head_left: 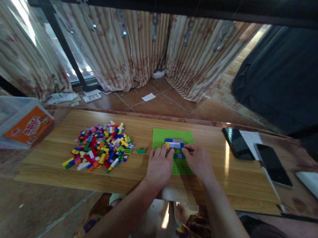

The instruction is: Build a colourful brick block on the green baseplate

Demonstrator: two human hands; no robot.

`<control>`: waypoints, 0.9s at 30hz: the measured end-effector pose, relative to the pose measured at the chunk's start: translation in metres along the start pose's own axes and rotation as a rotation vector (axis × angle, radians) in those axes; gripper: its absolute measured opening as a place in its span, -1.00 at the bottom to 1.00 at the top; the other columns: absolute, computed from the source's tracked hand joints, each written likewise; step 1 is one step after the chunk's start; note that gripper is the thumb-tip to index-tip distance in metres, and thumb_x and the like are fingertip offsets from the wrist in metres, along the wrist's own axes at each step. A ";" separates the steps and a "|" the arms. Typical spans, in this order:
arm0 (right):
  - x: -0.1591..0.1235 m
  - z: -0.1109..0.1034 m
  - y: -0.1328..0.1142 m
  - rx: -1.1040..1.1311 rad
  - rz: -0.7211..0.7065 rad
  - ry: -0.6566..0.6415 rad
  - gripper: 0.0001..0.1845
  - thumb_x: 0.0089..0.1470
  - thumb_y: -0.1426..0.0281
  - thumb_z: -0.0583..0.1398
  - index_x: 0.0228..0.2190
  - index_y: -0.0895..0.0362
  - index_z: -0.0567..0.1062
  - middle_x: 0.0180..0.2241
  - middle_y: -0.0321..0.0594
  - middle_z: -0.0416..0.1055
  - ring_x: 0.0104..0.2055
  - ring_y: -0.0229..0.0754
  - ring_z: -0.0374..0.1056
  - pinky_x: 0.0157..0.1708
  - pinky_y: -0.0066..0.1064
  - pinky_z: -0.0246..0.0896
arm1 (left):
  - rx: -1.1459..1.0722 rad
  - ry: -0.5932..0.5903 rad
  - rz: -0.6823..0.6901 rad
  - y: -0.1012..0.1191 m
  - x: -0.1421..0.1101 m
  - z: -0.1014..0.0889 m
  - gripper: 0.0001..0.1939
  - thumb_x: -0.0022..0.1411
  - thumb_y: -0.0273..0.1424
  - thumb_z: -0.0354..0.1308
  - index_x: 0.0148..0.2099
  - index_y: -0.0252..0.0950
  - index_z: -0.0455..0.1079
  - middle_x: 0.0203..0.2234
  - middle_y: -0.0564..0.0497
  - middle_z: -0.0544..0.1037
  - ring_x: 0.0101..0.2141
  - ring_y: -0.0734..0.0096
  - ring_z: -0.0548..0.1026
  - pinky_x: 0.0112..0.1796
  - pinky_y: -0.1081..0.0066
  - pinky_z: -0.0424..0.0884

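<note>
A small structure of toy building bricks (175,145), with blue, white, yellow and purple pieces, stands on a green studded baseplate (159,134). My left hand (160,165) is closed against its left side, thumb and fingers bent at the bricks. On the other side, my right hand (199,160) pinches at the right end of the structure, thumb and forefinger together. My fingers hide part of the bricks, so any single piece between them cannot be made out. One green brick (141,151) lies on the wooden board, left of the baseplate.
A loose heap of mixed coloured bricks (100,147) covers the board's left part. Beyond it sits a clear plastic tub (14,101) with an orange label. Two dark phones, a black one (237,143) and another (274,165), lie at the right near white paper (250,139).
</note>
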State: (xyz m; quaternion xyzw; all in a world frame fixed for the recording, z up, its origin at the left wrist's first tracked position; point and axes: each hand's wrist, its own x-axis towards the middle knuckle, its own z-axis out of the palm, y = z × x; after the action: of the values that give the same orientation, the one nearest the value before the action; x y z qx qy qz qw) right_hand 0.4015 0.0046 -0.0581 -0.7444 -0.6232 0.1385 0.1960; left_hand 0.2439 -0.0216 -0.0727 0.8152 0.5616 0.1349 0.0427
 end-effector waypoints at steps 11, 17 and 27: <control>0.002 0.000 -0.014 -0.023 0.030 -0.066 -0.73 0.16 0.34 0.15 -0.17 0.15 0.57 -0.24 -0.13 0.59 -0.23 -0.06 0.48 -0.23 -0.31 0.24 | -0.398 0.238 -0.171 -0.065 0.011 -0.026 -0.51 0.18 -0.62 -0.05 0.15 -0.31 0.31 -0.01 -0.13 0.50 0.00 0.26 0.46 0.06 0.21 0.39; 0.003 0.002 -0.016 -0.026 0.045 -0.081 -0.72 0.16 0.36 0.12 -0.18 0.19 0.57 -0.29 -0.10 0.59 -0.27 -0.07 0.48 -0.28 -0.33 0.24 | -0.432 0.077 -0.215 -0.112 0.008 -0.045 -0.41 0.05 -0.70 -0.05 0.15 -0.36 0.32 -0.10 -0.10 0.57 -0.09 0.29 0.51 0.03 0.23 0.41; 0.007 0.007 -0.014 -0.089 -0.011 -0.030 -0.67 0.16 0.28 0.08 -0.21 0.13 0.59 -0.27 -0.10 0.59 -0.27 -0.01 0.48 -0.31 -0.30 0.23 | -0.217 -0.092 -0.029 -0.107 -0.008 -0.052 -0.50 0.09 -0.61 0.04 0.11 -0.33 0.36 -0.09 -0.08 0.57 -0.06 0.20 0.45 0.03 0.23 0.35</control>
State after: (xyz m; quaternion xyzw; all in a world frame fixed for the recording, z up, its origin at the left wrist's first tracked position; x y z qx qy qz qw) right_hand 0.3875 0.0144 -0.0575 -0.7467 -0.6358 0.1207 0.1538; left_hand 0.1302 0.0064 -0.0475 0.8028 0.5530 0.1568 0.1582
